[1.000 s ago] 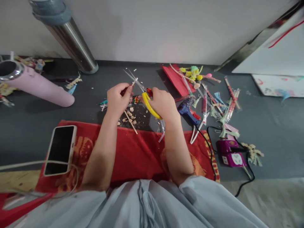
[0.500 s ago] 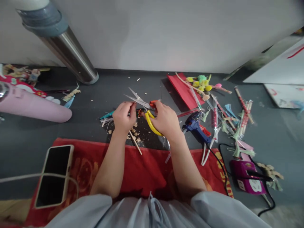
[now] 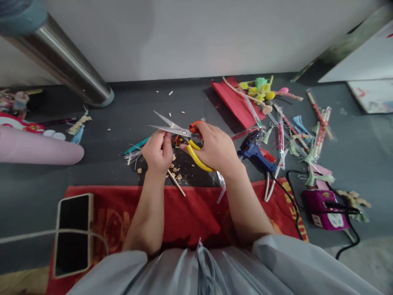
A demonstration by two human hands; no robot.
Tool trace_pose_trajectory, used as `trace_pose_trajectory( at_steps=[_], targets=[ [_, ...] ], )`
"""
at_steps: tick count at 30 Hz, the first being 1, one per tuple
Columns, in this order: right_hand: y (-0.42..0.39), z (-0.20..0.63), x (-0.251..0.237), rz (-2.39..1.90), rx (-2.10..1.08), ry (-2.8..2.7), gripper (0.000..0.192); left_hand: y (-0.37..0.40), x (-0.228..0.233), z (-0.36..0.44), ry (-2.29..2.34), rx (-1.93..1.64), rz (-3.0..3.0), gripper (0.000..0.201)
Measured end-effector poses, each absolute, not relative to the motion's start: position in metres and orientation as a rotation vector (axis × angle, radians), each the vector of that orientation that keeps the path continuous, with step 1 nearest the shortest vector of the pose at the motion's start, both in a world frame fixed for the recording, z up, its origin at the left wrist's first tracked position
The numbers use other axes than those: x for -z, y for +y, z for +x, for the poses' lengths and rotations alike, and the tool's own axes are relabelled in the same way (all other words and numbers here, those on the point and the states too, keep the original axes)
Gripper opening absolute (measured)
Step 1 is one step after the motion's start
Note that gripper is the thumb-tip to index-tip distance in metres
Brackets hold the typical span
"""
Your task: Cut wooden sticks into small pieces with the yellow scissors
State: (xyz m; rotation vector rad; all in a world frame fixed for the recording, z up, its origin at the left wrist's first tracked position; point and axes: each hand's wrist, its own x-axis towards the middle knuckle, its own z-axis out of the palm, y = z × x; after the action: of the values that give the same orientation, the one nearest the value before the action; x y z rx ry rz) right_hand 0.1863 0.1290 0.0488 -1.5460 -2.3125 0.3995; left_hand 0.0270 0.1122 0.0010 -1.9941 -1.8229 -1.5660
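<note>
My right hand [image 3: 215, 145] grips a pair of scissors [image 3: 175, 128] with silver blades and orange and yellow handles. The blades are spread apart and point left, the lower one passing just beyond my left fingertips. My left hand [image 3: 158, 151] is closed, thumb and forefinger pinched beside that blade; whatever they hold is too small or hidden to make out. Beneath the hands lie wood crumbs [image 3: 175, 169] and a thin wooden stick [image 3: 176, 183]. A teal strip with clear bristles [image 3: 133, 155] shows to the left of my left hand.
On the right lie a blue glue gun [image 3: 256, 153], a red folder-like sheet [image 3: 235, 104], wrapped sticks [image 3: 322, 131] and a purple box with a black cord [image 3: 325, 209]. A pink bottle [image 3: 43, 145], a metal post [image 3: 73, 61] and a phone [image 3: 73, 235] on a red cloth [image 3: 190, 213] are leftward.
The scissors have turned so their blades lie flatter, and they reach farther left over my left fingertips. Both hands keep their grip. The whole view has shifted slightly.
</note>
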Motion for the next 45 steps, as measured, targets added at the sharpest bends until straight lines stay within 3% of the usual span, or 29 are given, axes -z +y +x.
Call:
trace_pose_trajectory(
  at_steps=[10,19,33,45],
  targets=[
    [0.1264,0.1913,-0.0568,-1.544,-0.382,-2.372,0.057,0.1096,-0.0026,0.0301,-1.902,1.608,-2.057,0.033],
    [0.1239,0.1899,-0.0578,-1.551,-0.355,-2.383,0.059,0.1112,0.0005,0.0287,-1.727,1.53,-2.048,0.026],
    [0.1255,0.1823,-0.0537,-1.683,-0.351,-2.353,0.039,0.1124,-0.0037,0.0253,-1.836,1.495,-2.056,0.035],
    [0.128,0.1908,-0.0521,-1.678,-0.3,-2.41,0.048,0.1161,0.0018,0.022,-1.887,1.413,-2.221,0.041]
  ],
)
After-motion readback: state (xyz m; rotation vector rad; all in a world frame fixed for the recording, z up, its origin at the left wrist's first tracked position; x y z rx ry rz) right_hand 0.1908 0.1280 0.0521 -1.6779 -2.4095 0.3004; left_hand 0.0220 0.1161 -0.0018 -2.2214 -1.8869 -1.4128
